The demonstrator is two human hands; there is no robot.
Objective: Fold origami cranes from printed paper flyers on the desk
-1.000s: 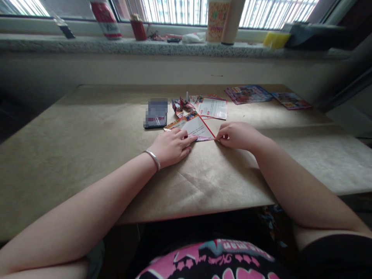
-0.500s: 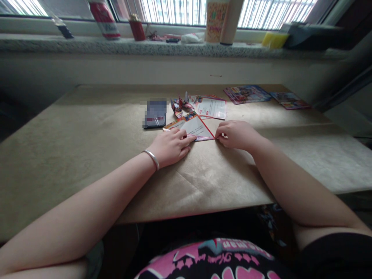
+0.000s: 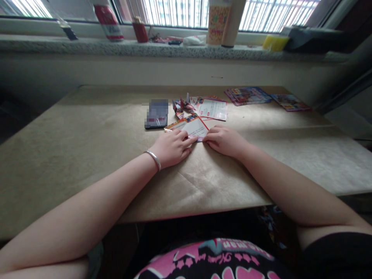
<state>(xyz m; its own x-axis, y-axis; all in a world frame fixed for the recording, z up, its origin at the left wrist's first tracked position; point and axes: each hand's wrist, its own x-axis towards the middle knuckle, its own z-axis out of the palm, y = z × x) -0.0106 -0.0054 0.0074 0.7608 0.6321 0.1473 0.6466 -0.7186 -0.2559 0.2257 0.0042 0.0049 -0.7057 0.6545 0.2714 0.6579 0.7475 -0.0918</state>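
Note:
A folded sheet of printed paper with an orange-and-red border lies flat on the table. My left hand, a silver bangle at its wrist, rests on the paper's lower left edge with fingers stretched out. At the lower right edge, the fingers of my right hand are pressed together on the paper, close to the left fingertips. They cover that corner. Just behind the sheet stand crumpled or folded colourful paper pieces. Another printed sheet lies behind to the right.
A dark phone lies left of the paper. Glossy printed booklets or cards are stacked at the back right, with more beside them. The windowsill beyond holds a can, a cup and a yellow object.
My right hand has moved left along the paper's lower edge from its right corner, nearer to my left hand. The left hand stays on the paper. The view has shifted slightly.

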